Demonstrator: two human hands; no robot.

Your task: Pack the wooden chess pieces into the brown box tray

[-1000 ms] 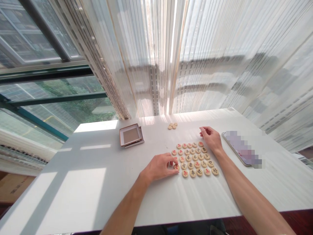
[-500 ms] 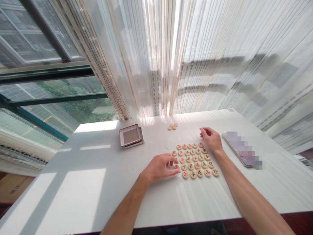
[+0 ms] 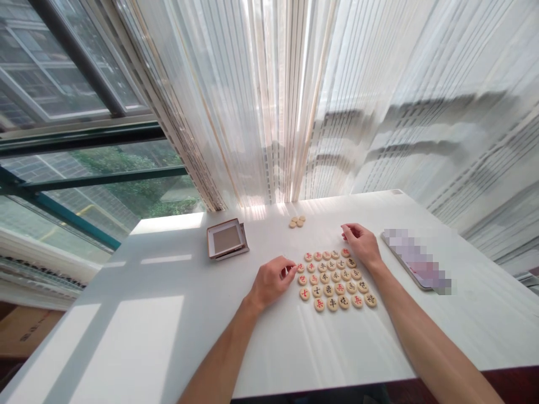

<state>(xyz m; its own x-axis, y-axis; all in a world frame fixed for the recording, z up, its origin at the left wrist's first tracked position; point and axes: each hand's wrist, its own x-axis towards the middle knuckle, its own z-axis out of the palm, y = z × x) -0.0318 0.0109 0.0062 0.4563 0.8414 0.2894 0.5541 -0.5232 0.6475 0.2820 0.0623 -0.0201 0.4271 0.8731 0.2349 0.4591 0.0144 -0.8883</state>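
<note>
Round wooden Chinese chess pieces (image 3: 336, 276), marked with red or black characters, lie face up in rows on the white table (image 3: 269, 348). My left hand (image 3: 273, 283) is at the left side of the rows, thumb and fingers drawn together. Its fingertips are right beside a red-marked piece (image 3: 300, 268), and I cannot tell whether they touch it. Beyond the upper right corner of the rows, my right hand (image 3: 361, 244) has its fingers curled together, with no piece visible in them. Near its wrist lies a black-marked piece (image 3: 351, 262).
Several blank-looking pieces (image 3: 297, 222) sit in a small cluster farther back. An open shallow box (image 3: 227, 238) stands to the left. A phone with a blurred screen (image 3: 415, 261) lies on the right. Behind the table hang sheer striped curtains (image 3: 269, 101) beside a window (image 3: 63, 134).
My left hand has moved back from the lower left pieces toward the upper left one, and its fingers have come together. My right hand looks nearly unchanged. The view has shifted slightly.
</note>
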